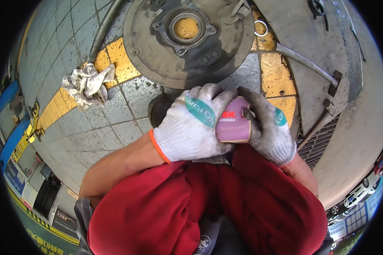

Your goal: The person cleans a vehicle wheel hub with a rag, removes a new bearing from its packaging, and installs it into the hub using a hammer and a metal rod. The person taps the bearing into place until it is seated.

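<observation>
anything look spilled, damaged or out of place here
A dark, possibly wet stain covers part of the round metal plate, contrasting with its paler grey. Yellow floor paint to its right looks chipped. A crumpled, stained rag lies loose on the floor tiles. The pink box, partly covered, is hard to judge.

Box [234,126] near, between left hand [195,119], right hand [271,127]; disc [202,57] far; rag [88,86] left of disc, ring [267,29] right, hammers [307,64] farther right.
</observation>
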### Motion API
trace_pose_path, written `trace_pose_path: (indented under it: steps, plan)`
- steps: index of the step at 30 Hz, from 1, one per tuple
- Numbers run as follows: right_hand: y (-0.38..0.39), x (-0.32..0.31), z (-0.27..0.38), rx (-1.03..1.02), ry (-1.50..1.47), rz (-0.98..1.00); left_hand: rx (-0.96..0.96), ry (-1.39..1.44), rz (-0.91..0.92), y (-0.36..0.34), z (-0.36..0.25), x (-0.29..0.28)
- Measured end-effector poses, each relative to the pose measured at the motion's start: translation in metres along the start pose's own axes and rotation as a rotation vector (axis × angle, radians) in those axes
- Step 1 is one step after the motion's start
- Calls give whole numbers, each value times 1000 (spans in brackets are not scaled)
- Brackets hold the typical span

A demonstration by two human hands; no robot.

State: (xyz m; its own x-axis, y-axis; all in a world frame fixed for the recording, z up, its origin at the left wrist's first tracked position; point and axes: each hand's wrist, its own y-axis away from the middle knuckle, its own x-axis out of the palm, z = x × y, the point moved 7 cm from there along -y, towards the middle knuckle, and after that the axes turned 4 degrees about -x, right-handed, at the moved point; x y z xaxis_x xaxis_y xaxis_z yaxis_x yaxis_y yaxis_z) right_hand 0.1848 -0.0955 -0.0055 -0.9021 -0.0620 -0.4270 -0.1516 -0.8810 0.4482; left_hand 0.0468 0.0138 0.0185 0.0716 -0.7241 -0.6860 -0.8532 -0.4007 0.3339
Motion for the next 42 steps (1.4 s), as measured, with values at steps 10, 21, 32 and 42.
trace_pose_path:
  steps: [10, 21, 32, 42]
  plan:
    - [-17, 3, -6, 20, -22, 26, 59, -129, -93, -7, -7, -8]
    - [1, -31, 2, -13, -615, -52, 147, 272, -85, -11, 3, -3]
    - [6, -23, 13, -106, -1136, 83, 201, 455, 146, -14, -12, 9]
    - [9, -20, 19, -221, -1074, 12, -479, 1465, 434, 4, 23, 36]
